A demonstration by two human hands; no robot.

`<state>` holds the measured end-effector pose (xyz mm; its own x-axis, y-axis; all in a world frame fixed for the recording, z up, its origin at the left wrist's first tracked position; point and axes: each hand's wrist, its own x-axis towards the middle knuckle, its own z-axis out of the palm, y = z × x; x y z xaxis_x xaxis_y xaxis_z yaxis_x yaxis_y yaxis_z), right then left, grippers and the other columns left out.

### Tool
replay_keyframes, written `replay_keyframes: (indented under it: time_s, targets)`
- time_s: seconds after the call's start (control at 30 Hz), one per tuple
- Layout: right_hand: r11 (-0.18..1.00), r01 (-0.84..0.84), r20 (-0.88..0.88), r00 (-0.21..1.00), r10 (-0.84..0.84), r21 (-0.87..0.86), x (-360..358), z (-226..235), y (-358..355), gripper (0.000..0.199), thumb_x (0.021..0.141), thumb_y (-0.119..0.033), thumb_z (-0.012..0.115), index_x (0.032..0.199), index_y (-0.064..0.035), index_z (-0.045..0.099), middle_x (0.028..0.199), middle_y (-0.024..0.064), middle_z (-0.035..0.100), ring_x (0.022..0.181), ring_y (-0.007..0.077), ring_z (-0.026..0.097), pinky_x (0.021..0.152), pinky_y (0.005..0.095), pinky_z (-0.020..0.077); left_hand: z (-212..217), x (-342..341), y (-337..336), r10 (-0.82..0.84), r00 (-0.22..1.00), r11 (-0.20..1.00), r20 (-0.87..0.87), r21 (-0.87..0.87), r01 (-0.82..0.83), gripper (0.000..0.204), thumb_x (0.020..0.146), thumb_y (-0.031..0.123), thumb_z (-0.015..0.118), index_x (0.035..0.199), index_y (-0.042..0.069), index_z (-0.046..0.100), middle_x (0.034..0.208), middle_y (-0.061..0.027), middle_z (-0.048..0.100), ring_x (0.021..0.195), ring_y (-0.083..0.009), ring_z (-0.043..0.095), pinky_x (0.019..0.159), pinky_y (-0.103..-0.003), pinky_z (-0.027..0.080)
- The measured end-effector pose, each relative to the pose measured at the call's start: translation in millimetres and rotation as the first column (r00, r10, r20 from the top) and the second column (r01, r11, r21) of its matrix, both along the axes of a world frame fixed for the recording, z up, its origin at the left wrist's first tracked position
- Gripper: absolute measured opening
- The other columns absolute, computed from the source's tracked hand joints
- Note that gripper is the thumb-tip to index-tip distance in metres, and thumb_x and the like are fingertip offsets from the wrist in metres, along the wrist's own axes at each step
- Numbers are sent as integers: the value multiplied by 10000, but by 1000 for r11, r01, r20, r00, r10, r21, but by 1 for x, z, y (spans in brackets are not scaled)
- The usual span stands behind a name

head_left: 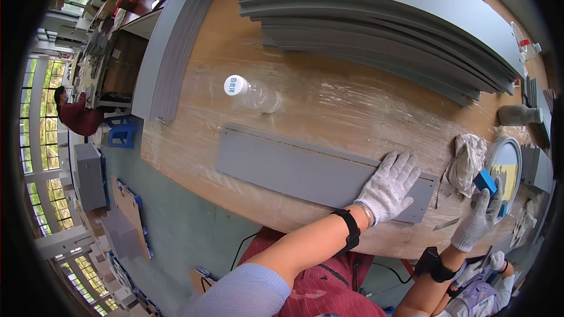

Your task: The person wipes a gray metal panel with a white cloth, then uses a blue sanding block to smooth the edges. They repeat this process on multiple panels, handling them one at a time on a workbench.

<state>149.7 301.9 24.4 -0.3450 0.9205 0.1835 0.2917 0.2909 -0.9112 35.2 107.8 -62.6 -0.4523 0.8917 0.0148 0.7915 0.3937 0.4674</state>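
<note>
A long grey board (pixel 294 167) lies flat on the plastic-covered wooden table (pixel 329 100). My left hand (pixel 390 185), in a white knit glove, presses flat with fingers spread on the board's right end. My right hand (pixel 480 217), also gloved, grips a small blue block (pixel 485 181) beside a round grey dish (pixel 510 151) holding yellowish paste. A crumpled cloth (pixel 468 162) lies between the board and the dish.
A clear plastic bottle with a white cap (pixel 249 92) stands behind the board. Stacks of grey boards (pixel 382 29) fill the far side, and another stack (pixel 176 41) runs along the left edge. A seated person (pixel 76 114) is far left. A small blade (pixel 446 223) lies near the table's front edge.
</note>
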Motion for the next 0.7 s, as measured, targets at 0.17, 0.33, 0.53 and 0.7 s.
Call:
replay_keyframes:
  time_s: [0.17, 0.33, 0.53, 0.7]
  targets:
    - [982, -37, 12, 999, 40, -184, 6, -47, -29, 397, 1037, -229, 579, 1369, -12, 568, 1127, 41, 645, 895, 102, 561, 806, 259, 448, -2, -60, -112, 242, 969, 953, -59, -173, -248, 814, 940, 601, 467, 1544, 63, 370, 1616, -220, 299, 1519, -379, 227, 1250, -534, 63]
    - [918, 58, -28, 997, -75, -393, 24, -84, -35, 415, 1029, -306, 600, 1336, -27, 580, 1168, 68, 652, 981, 156, 608, 867, 289, 483, -20, -151, -330, 669, 635, 590, -387, -244, -770, 711, 1020, 472, 413, 1568, 35, 293, 1639, -214, 243, 1520, -377, 215, 1255, -488, 75]
    - [914, -18, -135, 990, -40, -405, 6, -110, -50, 393, 1030, -324, 584, 1300, -38, 586, 1172, 70, 665, 968, 153, 625, 814, 286, 498, -12, -129, -412, 780, 606, 565, -155, -240, -789, 632, 1065, 517, 226, 1537, 147, 425, 1636, -223, 240, 1521, -398, 179, 1253, -499, 36]
    - [885, -92, -170, 985, 15, -456, -10, -118, -89, 324, 1034, -299, 580, 1232, -43, 605, 1049, 52, 678, 794, 108, 577, 671, 242, 451, -12, -81, -408, 873, 488, 488, 9, -16, -873, 627, 901, 315, 675, 1413, 6, 488, 1538, -212, 392, 1468, -399, 290, 1239, -501, 179]
